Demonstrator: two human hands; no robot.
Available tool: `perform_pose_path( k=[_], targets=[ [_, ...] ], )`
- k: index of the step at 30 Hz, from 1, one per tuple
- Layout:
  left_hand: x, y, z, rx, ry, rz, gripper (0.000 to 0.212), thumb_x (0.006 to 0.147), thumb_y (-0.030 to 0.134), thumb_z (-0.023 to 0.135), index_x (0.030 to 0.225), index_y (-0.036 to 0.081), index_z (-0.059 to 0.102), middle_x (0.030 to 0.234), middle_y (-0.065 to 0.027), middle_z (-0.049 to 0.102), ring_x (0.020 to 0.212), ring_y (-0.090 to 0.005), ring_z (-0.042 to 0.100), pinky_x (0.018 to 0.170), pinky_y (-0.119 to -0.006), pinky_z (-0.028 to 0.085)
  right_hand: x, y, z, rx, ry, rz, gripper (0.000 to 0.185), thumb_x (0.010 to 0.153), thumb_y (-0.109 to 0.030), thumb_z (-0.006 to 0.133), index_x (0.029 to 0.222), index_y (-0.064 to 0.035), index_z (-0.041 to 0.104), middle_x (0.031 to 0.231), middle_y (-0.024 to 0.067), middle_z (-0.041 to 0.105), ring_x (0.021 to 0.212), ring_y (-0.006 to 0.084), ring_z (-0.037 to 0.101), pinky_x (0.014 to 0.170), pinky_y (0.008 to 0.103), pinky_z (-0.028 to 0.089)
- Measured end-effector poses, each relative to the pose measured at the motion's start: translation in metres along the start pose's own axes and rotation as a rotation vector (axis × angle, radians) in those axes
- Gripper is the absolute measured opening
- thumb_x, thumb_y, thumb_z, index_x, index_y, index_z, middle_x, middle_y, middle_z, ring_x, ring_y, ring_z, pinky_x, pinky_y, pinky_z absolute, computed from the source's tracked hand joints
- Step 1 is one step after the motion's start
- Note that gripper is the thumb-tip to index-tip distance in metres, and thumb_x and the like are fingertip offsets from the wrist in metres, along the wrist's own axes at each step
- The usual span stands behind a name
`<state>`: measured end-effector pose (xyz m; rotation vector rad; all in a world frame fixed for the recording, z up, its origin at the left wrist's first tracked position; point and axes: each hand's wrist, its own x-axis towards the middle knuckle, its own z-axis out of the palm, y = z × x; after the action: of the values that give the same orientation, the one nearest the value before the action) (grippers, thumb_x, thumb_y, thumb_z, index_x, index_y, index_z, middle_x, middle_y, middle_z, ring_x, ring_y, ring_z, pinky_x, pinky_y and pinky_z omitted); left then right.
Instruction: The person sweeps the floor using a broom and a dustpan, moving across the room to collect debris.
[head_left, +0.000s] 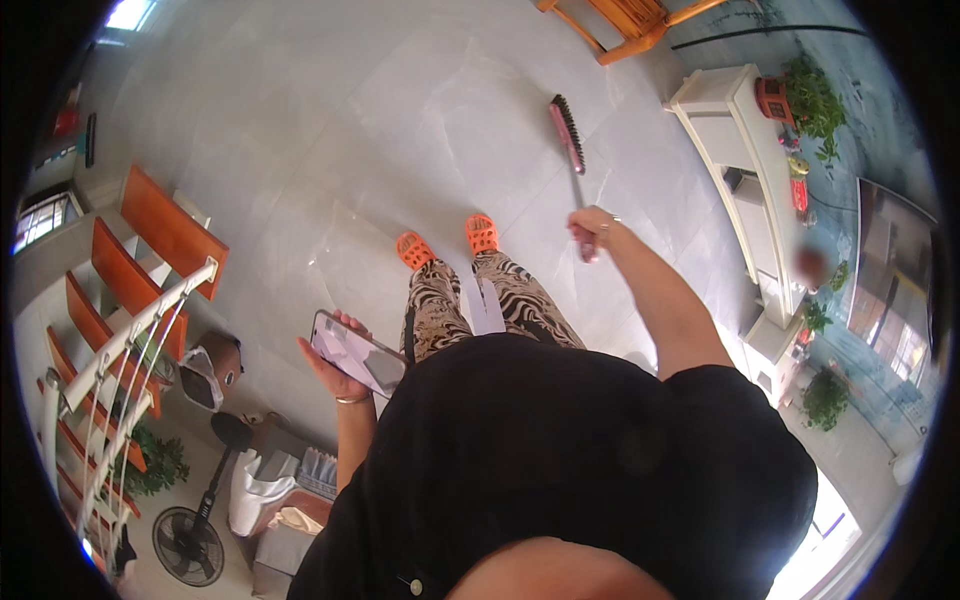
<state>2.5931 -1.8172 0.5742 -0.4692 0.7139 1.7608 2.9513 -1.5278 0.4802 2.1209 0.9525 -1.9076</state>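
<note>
My right hand (592, 225) grips the pink handle of a long brush (568, 135) with dark bristles and a grey shaft. Its head points away from me, above the grey tiled floor; whether it touches the tiles I cannot tell. In my left hand (346, 367) lies a smartphone (358, 352), its lit screen facing up, fingers curled round the far edge. Both hands are apart, one on each side of my body. My feet, in orange slippers (481, 233), stand on the floor between them.
On the left rises a staircase with wooden treads (174, 225) and a white rail (139, 337). Near it are a bin (212, 369) and a standing fan (189, 545). A white cabinet (739, 172) bearing potted plants (814, 97) lines the right wall. A wooden chair (630, 30) stands ahead.
</note>
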Motion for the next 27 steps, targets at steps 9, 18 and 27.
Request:
perform_pose_path(
  k=[9,18,27],
  targets=[
    [0.008,0.016,0.017,0.017,0.015,-0.017,0.063,0.074,0.057,0.045,0.102,0.000,0.048,0.091,-0.0106,0.055,0.086,-0.0232,0.051,0.076,-0.035,0.040,-0.004,-0.033,0.151,0.343,-0.346,-0.080,0.011,0.065,-0.009,0.056,0.056,-0.0041,0.052,0.050,0.0051,0.050,0.042,0.0156,0.049,0.037,0.0292,0.040],
    [0.012,0.026,0.019,-0.024,-0.066,-0.003,0.064,0.075,0.060,0.041,0.103,0.003,0.049,0.093,-0.0073,0.056,0.086,-0.0226,0.053,0.073,-0.038,0.042,-0.117,-0.044,0.135,0.315,-0.339,-0.069,0.012,0.066,-0.006,0.053,0.057,-0.0043,0.046,0.050,0.0058,0.047,0.040,0.0145,0.046,0.038,0.0260,0.040],
    [-0.018,0.041,-0.011,-0.089,0.048,0.139,0.061,0.075,0.056,0.045,0.099,0.000,0.050,0.090,-0.0106,0.055,0.084,-0.0235,0.052,0.075,-0.034,0.041,-0.058,-0.097,0.246,0.609,-0.531,0.010,0.018,0.063,-0.002,0.047,0.046,-0.0052,0.040,0.043,0.0086,0.039,0.035,0.0188,0.040,0.034,0.0314,0.031]
  ],
)
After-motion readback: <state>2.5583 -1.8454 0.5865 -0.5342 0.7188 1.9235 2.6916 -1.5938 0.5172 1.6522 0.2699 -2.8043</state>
